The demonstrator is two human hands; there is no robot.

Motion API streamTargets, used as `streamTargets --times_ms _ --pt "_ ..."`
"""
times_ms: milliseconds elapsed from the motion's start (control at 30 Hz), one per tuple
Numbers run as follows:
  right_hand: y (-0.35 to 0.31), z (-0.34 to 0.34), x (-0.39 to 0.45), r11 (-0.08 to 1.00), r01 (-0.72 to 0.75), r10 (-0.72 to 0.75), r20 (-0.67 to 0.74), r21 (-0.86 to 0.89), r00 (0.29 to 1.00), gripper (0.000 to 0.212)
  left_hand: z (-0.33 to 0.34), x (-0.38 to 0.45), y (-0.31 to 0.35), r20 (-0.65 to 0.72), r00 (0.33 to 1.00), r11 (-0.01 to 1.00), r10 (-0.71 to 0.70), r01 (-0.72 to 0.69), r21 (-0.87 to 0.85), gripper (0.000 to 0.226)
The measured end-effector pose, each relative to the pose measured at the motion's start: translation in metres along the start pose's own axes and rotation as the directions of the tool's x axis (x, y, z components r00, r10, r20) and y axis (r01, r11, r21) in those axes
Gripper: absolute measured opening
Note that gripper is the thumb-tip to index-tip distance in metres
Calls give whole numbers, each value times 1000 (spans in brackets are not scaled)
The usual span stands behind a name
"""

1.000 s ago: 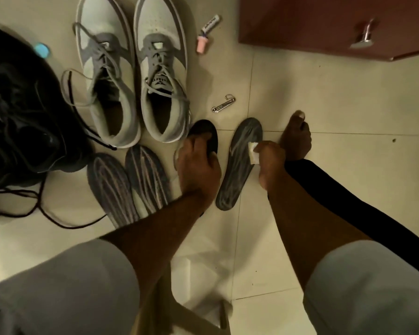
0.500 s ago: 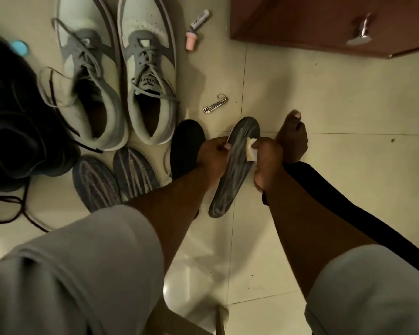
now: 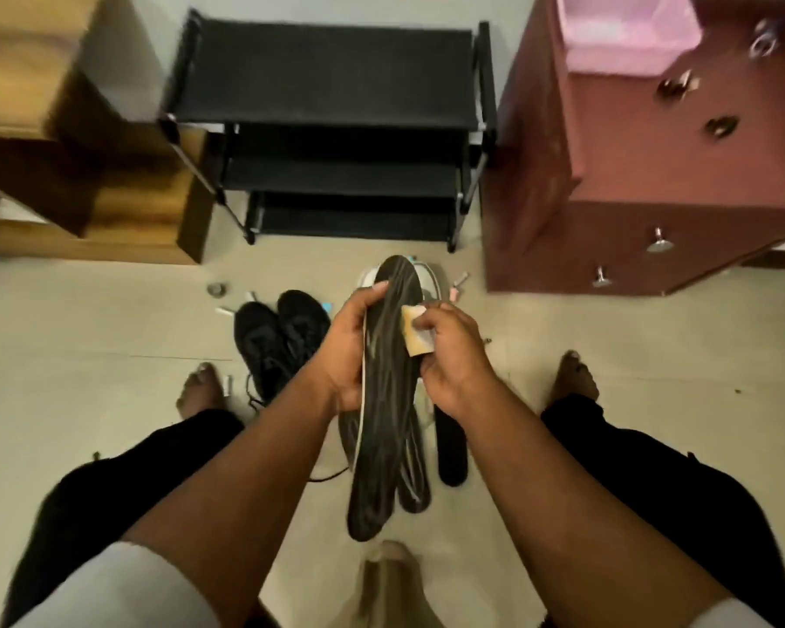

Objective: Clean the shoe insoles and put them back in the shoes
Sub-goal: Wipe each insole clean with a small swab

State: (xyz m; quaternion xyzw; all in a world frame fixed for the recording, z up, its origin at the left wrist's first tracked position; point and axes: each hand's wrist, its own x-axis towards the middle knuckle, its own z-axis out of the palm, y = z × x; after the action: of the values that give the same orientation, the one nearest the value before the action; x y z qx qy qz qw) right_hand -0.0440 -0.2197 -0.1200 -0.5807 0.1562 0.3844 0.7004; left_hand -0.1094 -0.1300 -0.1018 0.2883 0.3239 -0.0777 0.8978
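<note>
The left hand (image 3: 345,351) grips the long dark striped foam insole (image 3: 384,401) by its left edge above open beige floor tile (image 3: 87,337), while right hand (image 3: 449,355) fingers pinch a small tan wipe pad (image 3: 415,330) against its right edge.

Bare floor (image 3: 87,319) left and right; black shoes (image 3: 279,337), floor insoles (image 3: 452,451), shoe rack (image 3: 332,129) ahead.

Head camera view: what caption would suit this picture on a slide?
Seated person's left hand holds a striped insole upright while right hand presses a small wipe against it.
</note>
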Motion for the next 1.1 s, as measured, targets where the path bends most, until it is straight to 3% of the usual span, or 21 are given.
streamTargets --times_ms 167,333,433,567,667,767,833,900,1000,1100 --pt "0 49 -97 906 233 -250 -1 -352 968 11 -8 -95 1 -22 996 995 89 -90 -48 59" --pt "-8 58 -157 846 391 -420 1 -362 908 15 0 -147 -20 -55 973 958 225 -231 -168 56" --pt "-16 46 -184 803 521 -544 3 -289 839 15 1 -167 -38 8 948 914 317 -303 -271 60" --pt "-23 16 -203 563 682 -740 84 -467 668 14 -3 -177 -60 72 923 873 379 -331 -358 63" --pt "-18 3 -210 527 683 -717 168 -506 677 13 2 -185 -76 59 913 851 404 -351 -389 62" --pt "-13 2 -219 561 662 -642 244 -496 727 10 8 -193 -84 31 932 857 362 -320 -404 83" --pt "-12 8 -223 537 674 -617 309 -507 724 11 7 -194 -88 12 943 862 333 -299 -410 93" --pt "-12 16 -223 426 714 -612 404 -556 680 15 5 -195 -91 -2 946 860 324 -295 -416 92" --pt "-11 29 -219 209 797 -609 562 -566 559 18 1 -196 -96 15 948 846 319 -278 -455 82" --pt "-10 38 -213 -90 838 -549 729 -538 409 17 -2 -200 -101 47 947 851 319 -264 -454 75"
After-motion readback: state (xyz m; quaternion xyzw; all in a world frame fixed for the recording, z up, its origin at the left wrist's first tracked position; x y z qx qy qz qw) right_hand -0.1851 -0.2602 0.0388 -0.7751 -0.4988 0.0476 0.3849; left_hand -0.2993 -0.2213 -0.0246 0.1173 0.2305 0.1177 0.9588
